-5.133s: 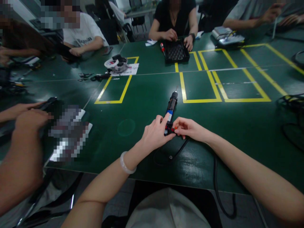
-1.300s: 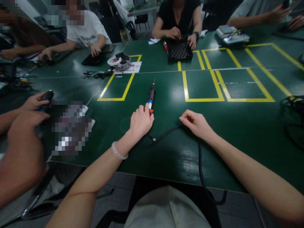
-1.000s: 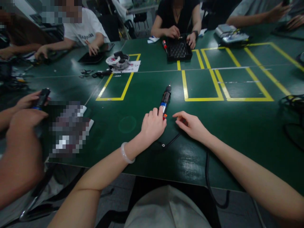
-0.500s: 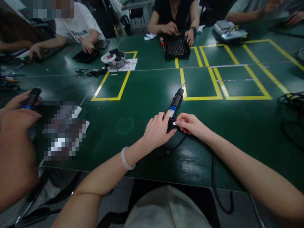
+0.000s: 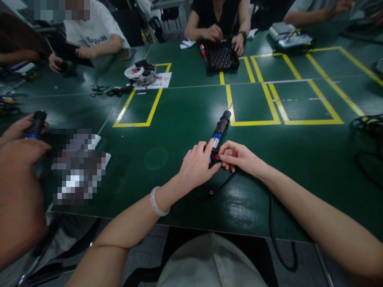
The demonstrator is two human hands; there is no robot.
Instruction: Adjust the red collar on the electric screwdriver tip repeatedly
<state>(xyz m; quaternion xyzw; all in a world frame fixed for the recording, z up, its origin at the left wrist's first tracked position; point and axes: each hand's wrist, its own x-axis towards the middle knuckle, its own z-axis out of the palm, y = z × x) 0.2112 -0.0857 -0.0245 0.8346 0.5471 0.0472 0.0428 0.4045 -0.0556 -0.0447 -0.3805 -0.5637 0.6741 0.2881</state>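
Note:
An electric screwdriver, black with a blue band and a thin bit at its far end, lies slantwise on the green table. My left hand is closed over its near end, where the housing looks opened up. Against that end, my right hand pinches something small; a red bit shows at the fingertips, too small to name. A black cord runs on the table below my hands. My left fingers hide much of the near end.
To the left, another person's hand holds a similar tool. Across the table a person works over a black tray beside a red screwdriver. Tape rolls lie at the back left. Yellow tape marks rectangles. Cables lie at right.
My right fingers have shifted slightly at the screwdriver's near end; red shows where a white piece showed before. Across the table at left, a person has raised a dark flat object.

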